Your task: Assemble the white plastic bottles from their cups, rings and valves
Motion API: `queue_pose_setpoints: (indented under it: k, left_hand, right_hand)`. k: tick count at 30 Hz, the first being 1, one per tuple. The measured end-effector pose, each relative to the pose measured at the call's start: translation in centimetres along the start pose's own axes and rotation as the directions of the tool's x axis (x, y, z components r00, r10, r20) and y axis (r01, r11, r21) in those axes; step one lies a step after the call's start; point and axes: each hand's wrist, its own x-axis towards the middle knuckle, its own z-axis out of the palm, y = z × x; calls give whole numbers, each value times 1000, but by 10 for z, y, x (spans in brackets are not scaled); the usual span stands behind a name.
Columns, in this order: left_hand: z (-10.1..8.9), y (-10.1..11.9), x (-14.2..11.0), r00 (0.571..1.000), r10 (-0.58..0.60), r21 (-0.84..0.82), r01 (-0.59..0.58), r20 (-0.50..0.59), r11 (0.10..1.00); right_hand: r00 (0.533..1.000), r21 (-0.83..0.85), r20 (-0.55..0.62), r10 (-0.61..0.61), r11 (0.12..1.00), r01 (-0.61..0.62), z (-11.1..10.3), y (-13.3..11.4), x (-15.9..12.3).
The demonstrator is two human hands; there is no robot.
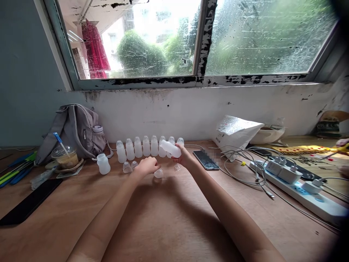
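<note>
My right hand [183, 155] is closed around a frosted white baby bottle [170, 148], tilted nearly on its side above the table. Beside a small translucent cap [158, 173], my left hand [147, 166] has its fingers curled in; what they pinch, if anything, is hidden. To the left of that hand stand two clear domed caps [127, 167]. Behind both hands runs a row of several similar bottles [137, 147] with clear caps on. Apart from them at the left is an uncapped bottle [104, 164]. A thin clear ring [177, 167] lies below my right hand.
Left on the wooden table [163, 225]: a grey backpack [75, 127], an iced drink cup [65, 155] and a black tablet-like slab [31, 202]. Right: a phone [205, 160], tangled cables [240, 174], a power strip [302, 191] and a silver-white bag [236, 134]. Another person's hand [343, 142] shows far right.
</note>
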Motion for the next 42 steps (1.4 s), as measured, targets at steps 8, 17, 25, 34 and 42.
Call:
queue_pose_setpoints:
  k: [8,17,25,34,42]
  left_hand:
    - [13,0,3,999,18,51,-20,36,998]
    - [-19,-12,4,782,-157,-239,10,-603,971]
    - [-26,-23,7,856,-175,-400,-40,-487,916]
    - [-50,-19,-11,789,-58,-127,-25,-612,992]
    - [-87,-59,-38,751,-132,121,272,-647,955]
  right_hand:
    - [994,362,69,83,927,-102,5,-1,-3]
    - [980,415,192,51,900,-129,20,-5,-15]
    - [940,326,340,35,933,-153,23,-2,-20]
    - [954,242,300,-25,969,-51,25,4,-18]
    - [994,176,112,11,984,-30,17,8,-11]
